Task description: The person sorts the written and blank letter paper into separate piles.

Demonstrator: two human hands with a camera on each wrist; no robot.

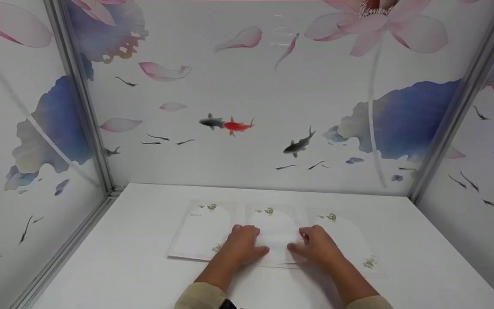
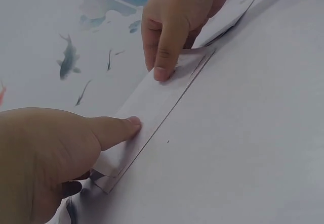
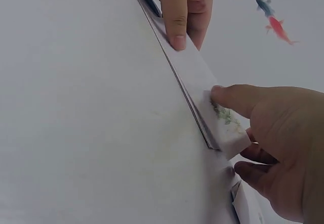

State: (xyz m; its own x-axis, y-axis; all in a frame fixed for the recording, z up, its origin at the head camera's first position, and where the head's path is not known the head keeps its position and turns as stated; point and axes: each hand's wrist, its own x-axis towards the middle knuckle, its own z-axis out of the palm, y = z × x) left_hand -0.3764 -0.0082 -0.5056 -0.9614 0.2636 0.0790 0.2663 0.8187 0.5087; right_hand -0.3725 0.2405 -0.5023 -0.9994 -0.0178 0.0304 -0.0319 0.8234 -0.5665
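A white sheet of paper (image 1: 276,227) with small green plant prints lies on the middle pile, between both hands. My left hand (image 1: 243,245) grips its left side, thumb on top and fingers round the edge. Opposite it, my right hand (image 1: 317,246) holds the right side the same way; in the right wrist view its thumb presses beside a green print (image 3: 225,114). The sheet's near edge stands slightly apart from the paper under it (image 2: 167,119). Some fingertips are hidden under or behind the sheet.
A left pile of similar printed paper (image 1: 195,234) lies next to the left hand, and a right pile (image 1: 345,238) beyond the right hand. All rest on a white table (image 1: 122,266). Panels (image 1: 247,86) printed with fish and lotus enclose the back and sides.
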